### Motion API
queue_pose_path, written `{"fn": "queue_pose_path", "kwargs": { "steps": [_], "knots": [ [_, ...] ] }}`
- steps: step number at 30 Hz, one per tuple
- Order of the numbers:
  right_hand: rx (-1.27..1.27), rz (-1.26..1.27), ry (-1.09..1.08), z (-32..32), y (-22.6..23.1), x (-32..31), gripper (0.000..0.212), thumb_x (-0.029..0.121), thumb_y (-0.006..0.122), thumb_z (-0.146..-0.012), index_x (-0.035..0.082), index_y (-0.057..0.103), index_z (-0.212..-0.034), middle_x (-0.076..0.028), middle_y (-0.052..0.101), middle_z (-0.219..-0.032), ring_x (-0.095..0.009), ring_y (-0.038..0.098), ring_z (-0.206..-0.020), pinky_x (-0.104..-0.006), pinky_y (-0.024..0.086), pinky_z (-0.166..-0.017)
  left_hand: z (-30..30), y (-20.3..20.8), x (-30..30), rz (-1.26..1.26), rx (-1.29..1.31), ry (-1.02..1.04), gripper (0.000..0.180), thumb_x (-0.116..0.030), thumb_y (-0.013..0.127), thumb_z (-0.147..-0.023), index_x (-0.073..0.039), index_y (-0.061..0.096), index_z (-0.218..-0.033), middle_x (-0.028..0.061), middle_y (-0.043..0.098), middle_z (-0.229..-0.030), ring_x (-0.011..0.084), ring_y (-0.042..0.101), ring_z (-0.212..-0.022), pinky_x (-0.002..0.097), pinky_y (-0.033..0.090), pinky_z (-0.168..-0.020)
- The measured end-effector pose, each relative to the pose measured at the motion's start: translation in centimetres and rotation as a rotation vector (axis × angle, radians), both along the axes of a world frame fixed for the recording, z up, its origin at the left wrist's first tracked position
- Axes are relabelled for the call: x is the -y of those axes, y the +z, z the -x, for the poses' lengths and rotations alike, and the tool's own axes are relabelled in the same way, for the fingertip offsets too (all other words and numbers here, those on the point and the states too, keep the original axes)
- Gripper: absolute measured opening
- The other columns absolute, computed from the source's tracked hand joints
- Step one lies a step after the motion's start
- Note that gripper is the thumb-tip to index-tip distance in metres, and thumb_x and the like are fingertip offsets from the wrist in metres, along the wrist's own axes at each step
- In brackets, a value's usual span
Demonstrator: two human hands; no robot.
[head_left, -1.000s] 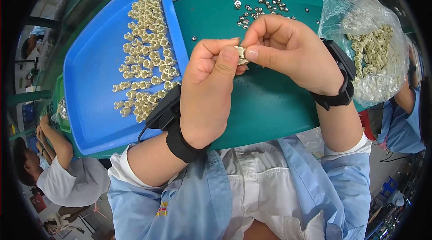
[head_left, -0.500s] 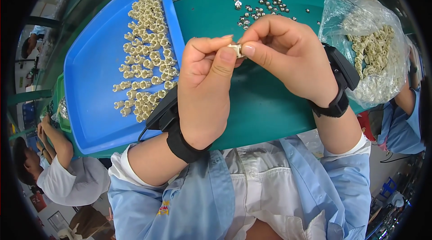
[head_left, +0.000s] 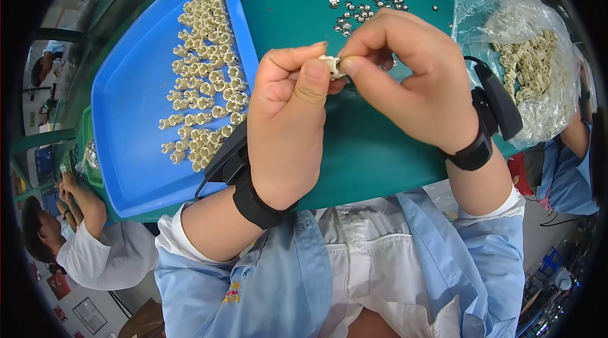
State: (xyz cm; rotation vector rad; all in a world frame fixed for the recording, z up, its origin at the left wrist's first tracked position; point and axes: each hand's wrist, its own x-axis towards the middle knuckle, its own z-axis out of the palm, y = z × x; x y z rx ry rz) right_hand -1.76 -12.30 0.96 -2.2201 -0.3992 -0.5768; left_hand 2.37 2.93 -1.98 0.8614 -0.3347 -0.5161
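Observation:
Between the thumb and forefinger of my left hand (head_left: 285,122) sits a small cream plastic socket-like part (head_left: 332,67), lifted above the green tabletop. My right hand (head_left: 415,78) is pinched at the right end of that part, its thumb and forefinger closed. Whatever is between the right fingertips is too small to make out. Beyond the right hand lie several small shiny metal pieces (head_left: 364,13), loose on the green mat (head_left: 373,160) and partly hidden by the hand.
At left, a blue tray (head_left: 136,116) holds many cream parts (head_left: 212,46), crowded along its right side. A clear plastic bag (head_left: 472,12) of cream pieces (head_left: 532,62) lies at right. One person (head_left: 111,255) works at far left; a blue sleeve (head_left: 569,173) shows at far right.
My right hand has shifted slightly right, its fingertips drawn a little back along the part. The cream part shows more of its side now. My left hand has barely moved.

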Motion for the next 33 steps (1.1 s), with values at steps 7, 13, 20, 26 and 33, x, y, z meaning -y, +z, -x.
{"fn": "queue_pose_path", "kwargs": {
  "steps": [7, 13, 20, 26, 33],
  "knots": [
    [-0.554, -0.583, 0.124, 0.1, 0.1, 0.3, 0.006, 0.004, 0.057, -0.081, 0.002, 0.052, -0.083, 0.003, 0.053, -0.077, -0.002, 0.048, -0.068, -0.0177, 0.039, -0.060, 0.0, -0.2, -0.5, -0.094, 0.127, -0.035, 0.020, -0.019, 0.049, -0.090, -0.005, 0.050, -0.104, 0.0039, 0.057, -0.094, 0.0119, 0.052, -0.087, 0.0283, 0.039, -0.081],
    [-0.556, -0.717, 0.153, 0.0, -0.4, -0.2, 0.007, 0.006, 0.058, -0.082, 0.003, 0.052, -0.084, 0.004, 0.052, -0.076, -0.002, 0.047, -0.068, -0.0173, 0.039, -0.060, -0.1, -0.4, -0.4, -0.083, 0.122, -0.038, 0.020, -0.019, 0.050, -0.090, -0.006, 0.050, -0.104, 0.0036, 0.057, -0.093, 0.0115, 0.052, -0.086, 0.0275, 0.040, -0.080],
    [-0.709, -0.778, 0.201, -0.1, 0.0, 0.0, 0.008, 0.010, 0.057, -0.083, 0.005, 0.050, -0.085, 0.003, 0.051, -0.075, -0.003, 0.047, -0.065, -0.0160, 0.037, -0.057, -0.2, -0.8, -0.7, -0.083, 0.246, 0.015, 0.015, -0.015, 0.051, -0.089, -0.007, 0.050, -0.102, 0.0037, 0.057, -0.095, 0.0119, 0.052, -0.088, 0.0273, 0.040, -0.080],
    [-0.593, -0.842, 0.195, -0.1, -0.6, -0.5, 0.009, 0.011, 0.056, -0.084, 0.005, 0.051, -0.086, 0.003, 0.051, -0.077, -0.003, 0.046, -0.064, -0.0156, 0.037, -0.056, 0.1, -1.1, -0.3, -0.106, 0.362, 0.126, 0.014, -0.013, 0.052, -0.088, -0.007, 0.050, -0.101, 0.0045, 0.057, -0.095, 0.0127, 0.053, -0.089, 0.0274, 0.041, -0.081],
    [-0.375, -0.725, 0.192, -0.3, -1.2, -0.7, 0.009, 0.011, 0.056, -0.085, 0.004, 0.051, -0.087, 0.003, 0.052, -0.079, -0.003, 0.047, -0.069, -0.0165, 0.039, -0.060, 0.0, -0.7, -0.4, -0.044, 0.229, 0.036, 0.014, -0.012, 0.052, -0.088, -0.007, 0.050, -0.101, 0.0052, 0.057, -0.097, 0.0133, 0.053, -0.089, 0.0273, 0.042, -0.081]
  ]
}}
